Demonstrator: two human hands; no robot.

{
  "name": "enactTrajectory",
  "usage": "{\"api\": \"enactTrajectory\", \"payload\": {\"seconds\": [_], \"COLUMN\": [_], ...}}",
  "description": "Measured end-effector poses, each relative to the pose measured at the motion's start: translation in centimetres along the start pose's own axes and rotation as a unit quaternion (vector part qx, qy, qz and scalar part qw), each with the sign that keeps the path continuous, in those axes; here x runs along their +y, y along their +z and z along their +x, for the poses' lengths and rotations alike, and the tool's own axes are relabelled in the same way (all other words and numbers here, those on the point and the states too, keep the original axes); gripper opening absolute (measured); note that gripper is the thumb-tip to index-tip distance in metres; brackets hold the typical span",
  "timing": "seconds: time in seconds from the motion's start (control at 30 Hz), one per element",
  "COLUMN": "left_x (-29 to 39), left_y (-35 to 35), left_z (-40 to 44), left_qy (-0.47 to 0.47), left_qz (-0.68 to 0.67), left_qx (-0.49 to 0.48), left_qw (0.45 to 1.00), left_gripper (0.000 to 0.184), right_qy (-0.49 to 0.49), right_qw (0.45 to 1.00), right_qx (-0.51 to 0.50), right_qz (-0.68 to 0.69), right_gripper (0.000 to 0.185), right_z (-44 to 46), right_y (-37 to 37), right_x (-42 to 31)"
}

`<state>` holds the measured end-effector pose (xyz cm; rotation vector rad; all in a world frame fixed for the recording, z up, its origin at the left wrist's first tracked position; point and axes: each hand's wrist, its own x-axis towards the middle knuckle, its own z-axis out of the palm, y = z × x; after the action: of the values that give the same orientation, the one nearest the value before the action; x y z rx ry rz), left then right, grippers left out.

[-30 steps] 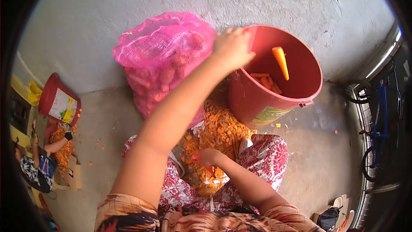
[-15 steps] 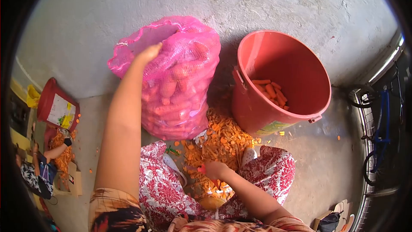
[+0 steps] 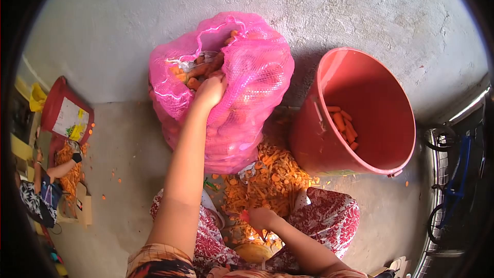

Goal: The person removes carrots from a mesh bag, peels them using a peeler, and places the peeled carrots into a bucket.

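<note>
A pink mesh sack point(image 3: 247, 82) full of carrots stands against the wall, its mouth spread apart. Loose carrots point(image 3: 203, 69) show inside the opening. My left hand point(image 3: 210, 92) is closed at the near rim of the mouth, gripping the mesh right beside those carrots; its fingertips are hidden. Low between my knees, my right hand point(image 3: 262, 219) is closed around a red-handled peeler point(image 3: 245, 216), mostly covered by the fingers. Beneath it lie orange peelings and carrot slices point(image 3: 272, 175), heaped on the floor between my feet.
To the right stands a tall red bucket point(image 3: 309, 139) with several peeled carrots point(image 3: 346, 126) at its bottom. A yellowish round object point(image 3: 252, 252) is near my lap. At far left, another person point(image 3: 41, 190) works by a red bucket point(image 3: 67, 110). Bicycles point(image 3: 453, 190) stand at right.
The sack's mouth has been pulled wider, and carrots inside now show. My left hand has shifted right and down along the rim. My right hand stays low with the peeler.
</note>
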<state>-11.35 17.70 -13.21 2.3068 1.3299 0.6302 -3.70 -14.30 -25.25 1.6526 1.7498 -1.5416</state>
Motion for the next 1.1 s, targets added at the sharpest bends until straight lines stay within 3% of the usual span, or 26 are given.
{"api": "enactTrajectory", "payload": {"seconds": [0.23,0.3,0.37,0.43,0.53,0.6,0.63,0.67,0.7,0.77,0.83,0.87,1.1], "left_x": [-0.8,-1.3,-4.2,-4.6,-9.6,-16.4,-12.6,-8.8,-8.5,-8.3,-9.5,-10.3,-13.6], "left_y": [0.2,-1.5,-1.6,-2.7,-1.4,3.0,1.7,0.5,1.7,4.0,3.1,2.5,3.7], "left_z": [0.6,1.8,4.4,6.1,11.2,15.7,14.6,12.5,12.0,12.5,13.7,14.0,15.0], "left_qy": [-0.01,-0.049,-0.088,-0.085,-0.138,-0.059,-0.018,-0.191,-0.27,-0.416,-0.302,-0.233,-0.148], "left_qz": [-0.002,-0.076,-0.023,-0.078,-0.064,0.031,0.078,0.014,-0.054,-0.19,0.035,0.151,0.102], "left_qx": [0.017,-0.037,0.061,0.164,0.077,-0.025,-0.074,-0.124,-0.027,0.163,-0.051,-0.157,-0.13], "left_qw": [1.0,0.995,0.994,0.98,0.985,0.997,0.994,0.974,0.961,0.874,0.951,0.948,0.975], "left_gripper": [0.039,0.036,0.033,0.03,0.028,0.033,0.036,0.046,0.047,0.051,0.049,0.049,0.044], "right_qy": [-0.013,-0.027,-0.022,-0.021,-0.025,-0.029,-0.034,-0.037,-0.038,-0.033,-0.039,-0.036,-0.028], "right_qw": [1.0,0.999,1.0,0.999,0.997,0.995,0.995,0.995,0.995,0.998,0.997,0.997,0.997], "right_qx": [-0.006,-0.022,0.001,0.026,0.063,0.086,0.081,0.075,0.072,0.047,0.06,0.053,0.072], "right_qz": [-0.024,-0.036,-0.013,0.013,0.044,0.046,0.046,0.049,0.051,0.033,0.031,0.034,0.028], "right_gripper": [0.029,0.029,0.034,0.038,0.038,0.038,0.038,0.037,0.037,0.037,0.038,0.037,0.036], "right_z": [1.7,1.8,1.7,1.9,2.4,2.2,2.2,2.3,2.2,2.0,3.0,3.5,4.0], "right_y": [-0.9,-1.7,-2.2,-2.2,-1.5,-1.5,-1.6,-1.7,-1.9,-2.7,-1.4,-0.9,-0.2], "right_x": [1.2,1.8,2.0,2.3,2.8,2.7,2.7,2.7,2.7,2.9,3.6,4.0,4.6]}}
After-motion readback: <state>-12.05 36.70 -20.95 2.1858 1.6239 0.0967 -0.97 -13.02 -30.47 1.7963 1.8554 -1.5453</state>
